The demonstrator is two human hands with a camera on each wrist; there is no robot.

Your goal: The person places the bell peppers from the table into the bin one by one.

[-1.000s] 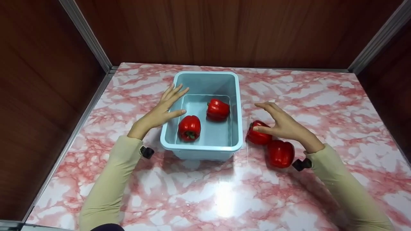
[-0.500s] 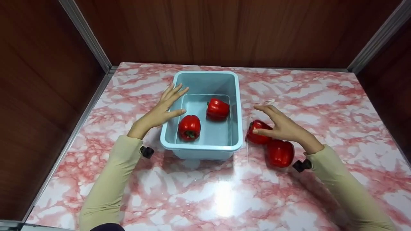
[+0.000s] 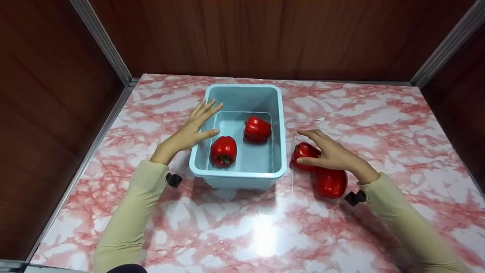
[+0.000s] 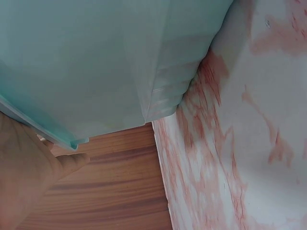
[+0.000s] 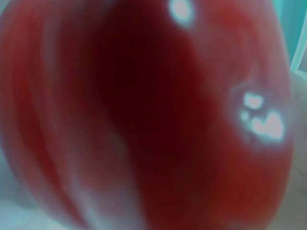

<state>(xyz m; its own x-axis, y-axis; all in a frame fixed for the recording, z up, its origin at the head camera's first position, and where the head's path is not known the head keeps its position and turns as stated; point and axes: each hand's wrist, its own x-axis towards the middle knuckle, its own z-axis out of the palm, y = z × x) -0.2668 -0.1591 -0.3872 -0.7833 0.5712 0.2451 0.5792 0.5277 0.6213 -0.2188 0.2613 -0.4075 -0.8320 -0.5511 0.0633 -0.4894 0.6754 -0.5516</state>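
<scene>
A light blue plastic bin [image 3: 238, 175] stands on the table with two red bell peppers inside, one near its front left [image 3: 223, 151] and one farther back [image 3: 257, 129]. My left hand [image 3: 185, 132] is over the bin's left rim, fingers spread and straight, holding nothing. Right of the bin, two more bell peppers lie close together: a left one [image 3: 303, 153] and a front one [image 3: 332, 184]. Above them is my right hand [image 3: 333, 151], thumb and fingers apart, overlapping both in the head view. A red pepper [image 5: 158, 120] fills the right wrist view.
The table [image 3: 212, 235] has a red and white marbled top. Brown wood-look panels [image 3: 265, 38] with metal edging rise at the back and both sides. Small black cameras sit at the left wrist [image 3: 174, 179] and right wrist [image 3: 355, 197].
My right hand has come slightly down and toward the front, now covering more of the front pepper. The left hand, the bin and the peppers stay where they were.
</scene>
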